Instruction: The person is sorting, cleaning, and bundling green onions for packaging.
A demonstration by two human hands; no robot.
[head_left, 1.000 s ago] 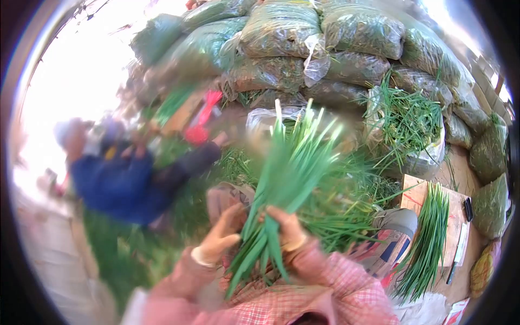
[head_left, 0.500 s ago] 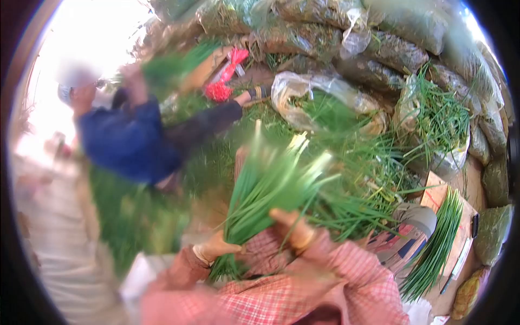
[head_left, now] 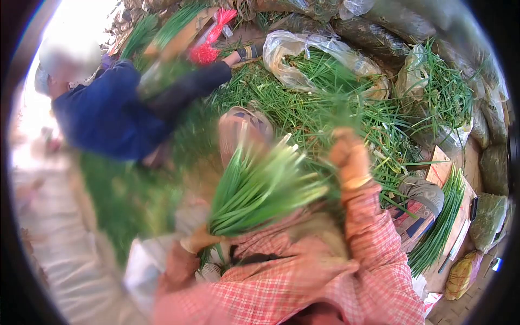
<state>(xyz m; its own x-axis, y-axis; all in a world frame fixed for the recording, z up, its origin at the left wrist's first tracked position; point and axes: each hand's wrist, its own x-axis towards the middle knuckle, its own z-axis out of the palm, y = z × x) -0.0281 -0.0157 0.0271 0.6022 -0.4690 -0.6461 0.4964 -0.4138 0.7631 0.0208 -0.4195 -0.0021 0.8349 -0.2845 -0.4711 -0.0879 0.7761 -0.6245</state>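
Note:
My left hand (head_left: 201,239) is closed around the leafy lower end of a bunch of green onions (head_left: 257,195). Their pale white ends fan out upward and to the right, over my lap. Off to the right, my right hand (head_left: 349,154) is apart from the bunch and raised above the loose pile of greens (head_left: 319,119). It is blurred by motion, with its fingers curled in. Smeared green strands show just above it and seem to be in its grip.
A co-worker in a dark blue jacket (head_left: 111,116) sits at the left. An open plastic bag of greens (head_left: 325,67) lies ahead, with stacked full bags (head_left: 374,43) behind. At the right, a long green bunch (head_left: 441,227) rests on a wooden board (head_left: 466,216). Red ties (head_left: 205,53) lie farther off.
My right hand has left the bunch and moved up and to the right. My left hand still holds the bunch, slightly lower left. The co-worker's raised greens are lowered.

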